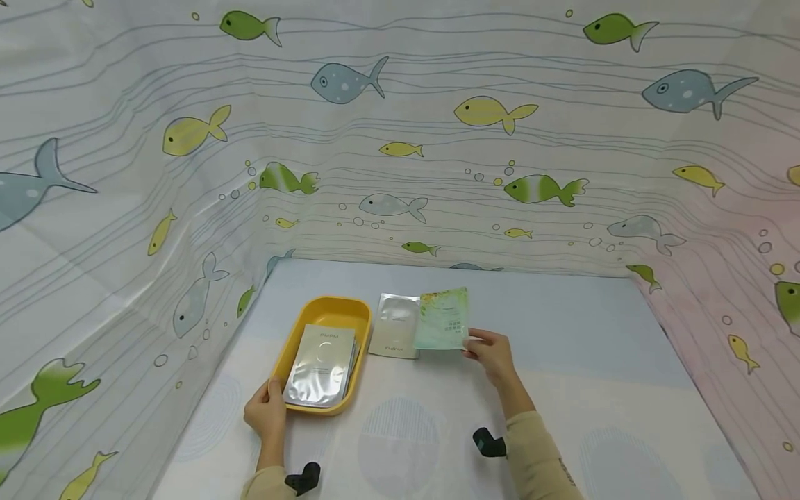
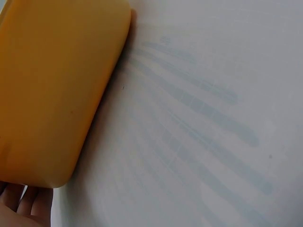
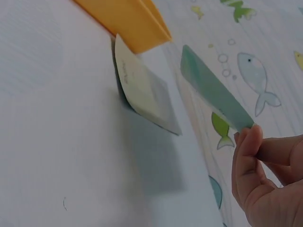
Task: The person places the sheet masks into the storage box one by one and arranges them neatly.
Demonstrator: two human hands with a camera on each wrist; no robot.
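My left hand [image 1: 267, 410] grips the near left corner of a yellow plastic tray [image 1: 334, 303], thumb at the rim. In the left wrist view its fingers show under the yellow wall [image 2: 61, 90]. A stack of silver-white sachets [image 1: 320, 364] lies in the tray. To the right of the tray, my right hand [image 1: 494, 355] pinches a pale green sachet [image 1: 442, 319] by its lower right corner, between thumb and fingers. Part of a silver-and-cream sachet [image 1: 392, 326] is covered by the green one in the head view. The right wrist view shows the green sachet [image 3: 215, 90] raised above the table.
The white table [image 1: 537, 312] carries pale circle patterns. A fish-print curtain [image 1: 400, 167] surrounds its back and sides. Small black devices [image 1: 489, 443] are worn at both wrists, over beige sleeves [image 1: 537, 458].
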